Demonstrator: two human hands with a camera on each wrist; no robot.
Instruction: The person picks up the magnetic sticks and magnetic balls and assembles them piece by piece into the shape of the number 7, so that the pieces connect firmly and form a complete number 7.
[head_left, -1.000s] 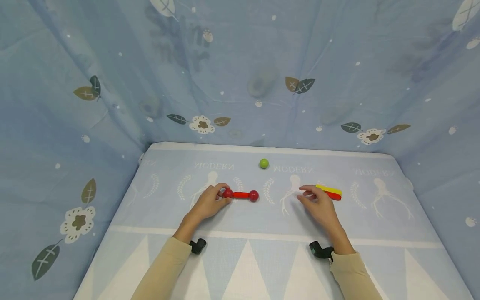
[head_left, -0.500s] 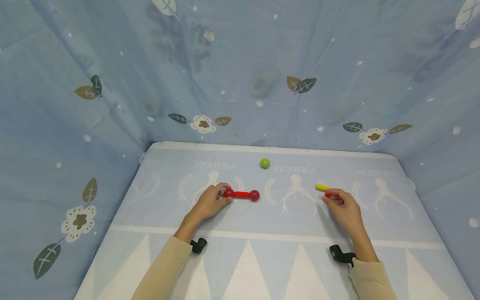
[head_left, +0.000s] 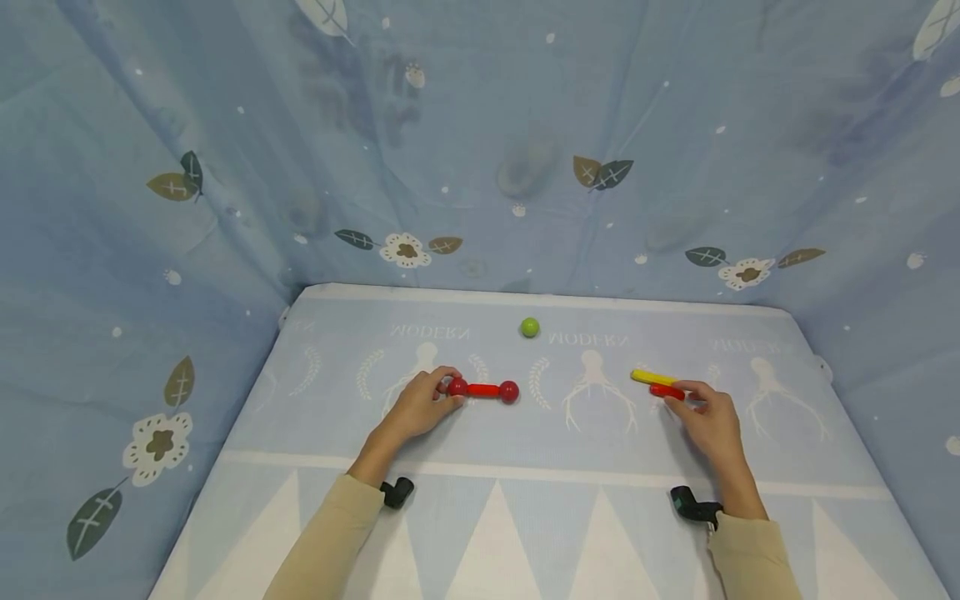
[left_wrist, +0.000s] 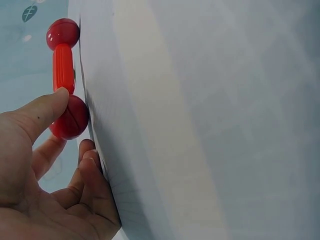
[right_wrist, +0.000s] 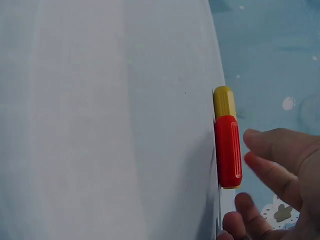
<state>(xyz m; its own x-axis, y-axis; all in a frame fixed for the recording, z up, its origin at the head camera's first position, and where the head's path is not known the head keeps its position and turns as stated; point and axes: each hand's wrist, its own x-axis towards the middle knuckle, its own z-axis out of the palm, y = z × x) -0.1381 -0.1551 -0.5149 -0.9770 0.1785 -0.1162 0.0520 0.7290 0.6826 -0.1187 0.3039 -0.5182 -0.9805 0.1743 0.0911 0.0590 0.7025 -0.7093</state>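
My left hand (head_left: pixel 418 406) pinches the left ball of a dumbbell-shaped toy, a red rod (head_left: pixel 483 390) with a dark red ball (head_left: pixel 508 392) at each end. In the left wrist view, the thumb presses where the rod (left_wrist: pixel 63 69) meets the near ball (left_wrist: pixel 72 119). My right hand (head_left: pixel 708 419) is at the right end of a short red stick (head_left: pixel 666 391), fingers parted and loosely bent. A narrow gap shows between its fingertips and the red stick (right_wrist: pixel 228 151) in the right wrist view. Just behind lies a yellow stick (head_left: pixel 651 377), its right end partly covered.
A small green ball (head_left: pixel 529 327) sits toward the back of the cloth-covered table (head_left: pixel 525 450). Patterned blue curtains (head_left: pixel 480 150) rise along the back and both sides. A dark wrist camera (head_left: pixel 693 505) is strapped below my right hand.
My right hand has moved right, over the sticks and then to the red one's right end. The red stick lies about where it was. My left hand keeps its hold without moving.
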